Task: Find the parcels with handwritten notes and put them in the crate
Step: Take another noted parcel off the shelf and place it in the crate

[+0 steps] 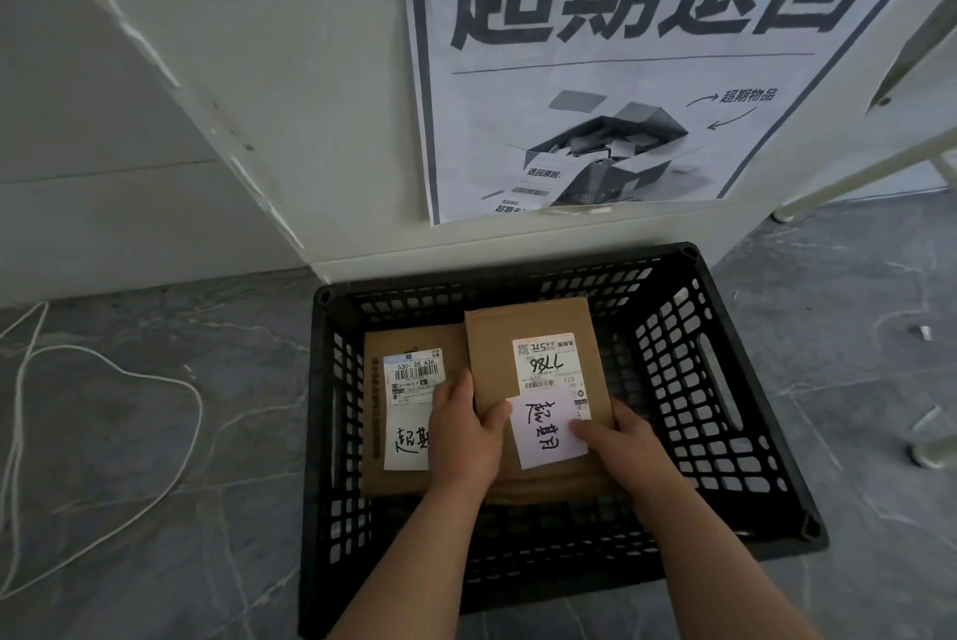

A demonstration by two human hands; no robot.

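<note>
A black slatted plastic crate (pixel 725 380) stands on the floor against the wall. Inside it lies a flat cardboard parcel (pixel 414 344) with a shipping label and a white handwritten note (pixel 406 440). A second, smaller cardboard parcel (pixel 523 328) sits partly over it, carrying a label marked 7786 and a pale handwritten note (pixel 544 432). My left hand (pixel 463 437) grips this parcel's left edge, thumb on top. My right hand (pixel 616 442) holds its right near corner, thumb pressing on the note. Both forearms reach down into the crate.
A large printed poster (pixel 647 69) with black characters hangs on the white wall above the crate. A white cord (pixel 171 380) loops over the grey marble floor to the left. White furniture legs (pixel 859 173) stand at the right.
</note>
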